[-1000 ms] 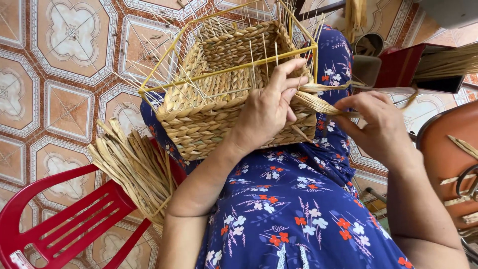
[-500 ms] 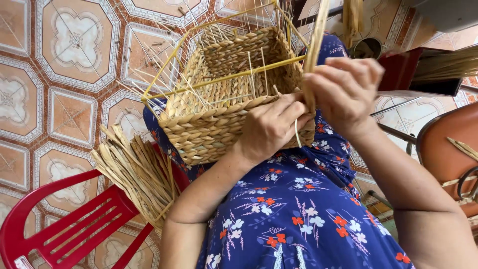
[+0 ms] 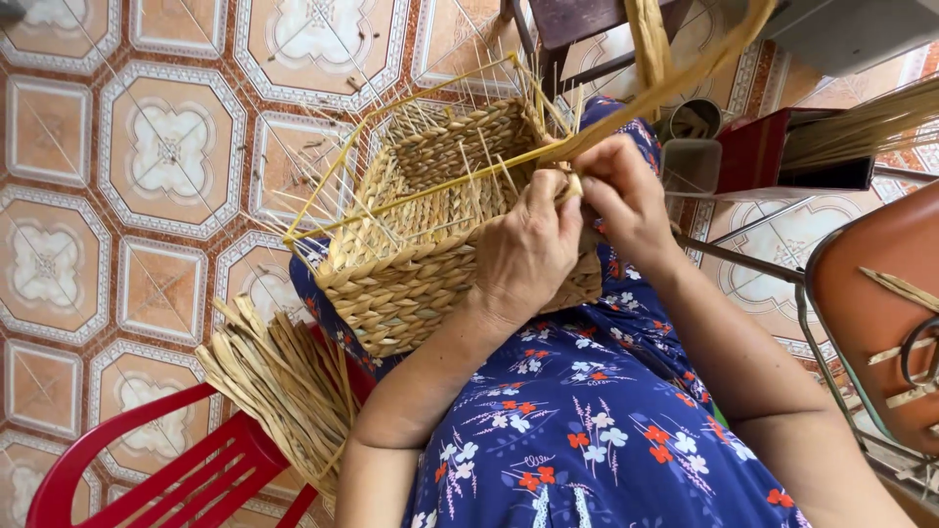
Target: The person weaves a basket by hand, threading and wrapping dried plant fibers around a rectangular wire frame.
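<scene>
A half-woven straw basket [image 3: 411, 264] with a thin yellow wire frame rests on my lap, over a blue flowered dress. My left hand [image 3: 528, 249] grips the basket's near rim, fingers curled over the edge. My right hand [image 3: 621, 196] sits right beside it at the rim and pinches a long flat straw strand [image 3: 675, 83] that runs up and to the right, out of the frame. Thin upright stakes stick out of the basket's top edge.
A bundle of loose straw strips [image 3: 284, 381] lies on a red plastic chair [image 3: 166, 479] at lower left. Patterned floor tiles [image 3: 166, 147] cover the left. A red box [image 3: 763, 147] and grey cups stand at upper right; a brown chair [image 3: 871, 303] is at right.
My right hand has come down from its raised position to the basket rim beside my left hand, drawing the strand taut. The basket has tilted slightly.
</scene>
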